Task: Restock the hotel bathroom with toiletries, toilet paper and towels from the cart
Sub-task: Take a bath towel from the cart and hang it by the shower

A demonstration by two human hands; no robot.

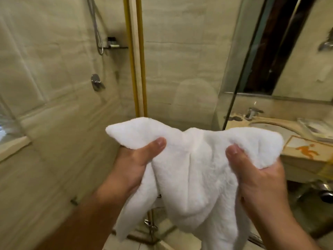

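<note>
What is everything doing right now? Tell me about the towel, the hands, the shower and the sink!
White towel: held up in the air, bunched, lower part hanging down.
Left hand: gripping the towel's left top edge.
Right hand: gripping the towel's right top edge.
Shower handle: no water seen running.
Shower shelf: holds small toiletries.
Sink: looks dry, nothing seen in it.
Sink tap: no water seen running.

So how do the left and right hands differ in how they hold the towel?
The left hand grips the towel near its left top corner, which juts out past the thumb; the right hand grips nearer the right edge, with cloth bunched over its fingers. The left hand sits slightly higher than the right hand. Both pinch the top edge, thumbs on the near side, and the towel hangs down between them.
</note>
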